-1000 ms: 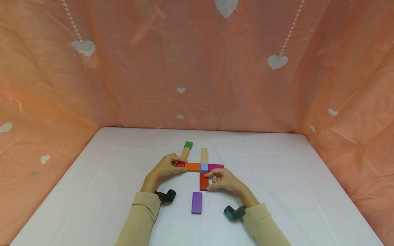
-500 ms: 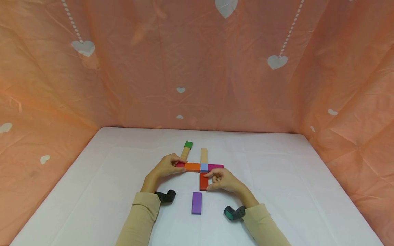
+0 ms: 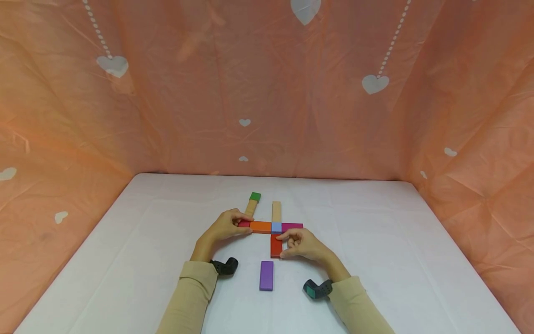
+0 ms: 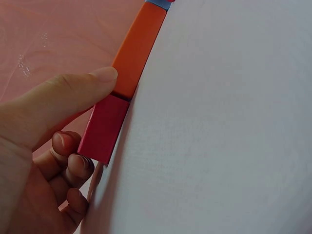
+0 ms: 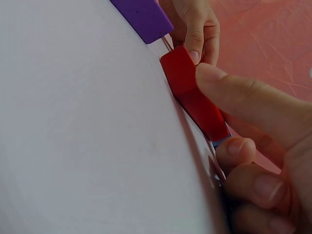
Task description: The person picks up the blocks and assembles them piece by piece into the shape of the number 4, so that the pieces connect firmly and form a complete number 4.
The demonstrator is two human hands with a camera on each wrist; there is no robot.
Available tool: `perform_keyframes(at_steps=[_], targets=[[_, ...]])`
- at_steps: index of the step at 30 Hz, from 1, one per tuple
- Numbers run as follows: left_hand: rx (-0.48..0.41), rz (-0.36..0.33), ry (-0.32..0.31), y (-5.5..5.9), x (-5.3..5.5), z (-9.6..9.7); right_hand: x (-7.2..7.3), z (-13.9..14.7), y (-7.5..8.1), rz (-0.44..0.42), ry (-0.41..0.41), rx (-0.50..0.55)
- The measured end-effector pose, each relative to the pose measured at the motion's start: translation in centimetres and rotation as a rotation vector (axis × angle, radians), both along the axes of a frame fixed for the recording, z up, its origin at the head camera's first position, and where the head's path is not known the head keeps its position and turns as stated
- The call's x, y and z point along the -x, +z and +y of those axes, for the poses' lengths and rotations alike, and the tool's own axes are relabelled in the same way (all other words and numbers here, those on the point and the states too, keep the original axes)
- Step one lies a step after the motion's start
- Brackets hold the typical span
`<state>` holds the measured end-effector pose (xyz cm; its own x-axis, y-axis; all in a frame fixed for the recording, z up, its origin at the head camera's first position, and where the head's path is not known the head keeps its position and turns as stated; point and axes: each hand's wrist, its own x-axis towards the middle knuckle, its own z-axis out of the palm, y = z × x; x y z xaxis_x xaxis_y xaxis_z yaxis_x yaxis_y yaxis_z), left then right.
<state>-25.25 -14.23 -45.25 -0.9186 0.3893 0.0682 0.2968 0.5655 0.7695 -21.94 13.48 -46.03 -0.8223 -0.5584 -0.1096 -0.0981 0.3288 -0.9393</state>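
In the head view my left hand (image 3: 226, 226) spans the joint between a crimson block (image 3: 244, 224) and an orange block (image 3: 261, 227). Its thumb and index finger pinch there, the thumb on the near side, while the other fingers curl by the crimson end in the left wrist view. My right hand (image 3: 306, 243) holds a red block (image 3: 276, 246) lying flat, thumb at its near end and index finger at its far end. That red block meets a light blue block (image 3: 276, 228), which sits between the orange block and a magenta block (image 3: 293, 226).
A plain wooden block (image 3: 276, 211) extends away from the light blue one. Another wooden block (image 3: 251, 207) leads at a slant to a green block (image 3: 255, 196). Nearer me lies a separate purple block (image 3: 266, 276). All rest on a white-covered table (image 3: 375, 222) before an orange curtain (image 3: 267, 93).
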Motion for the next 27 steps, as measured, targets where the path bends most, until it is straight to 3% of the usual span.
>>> perform_keyframes(at_steps=[27], targets=[[0.001,-0.009,0.013,-0.26,0.2,0.0,0.11,-0.04,-0.32,0.046,-0.012,-0.031]])
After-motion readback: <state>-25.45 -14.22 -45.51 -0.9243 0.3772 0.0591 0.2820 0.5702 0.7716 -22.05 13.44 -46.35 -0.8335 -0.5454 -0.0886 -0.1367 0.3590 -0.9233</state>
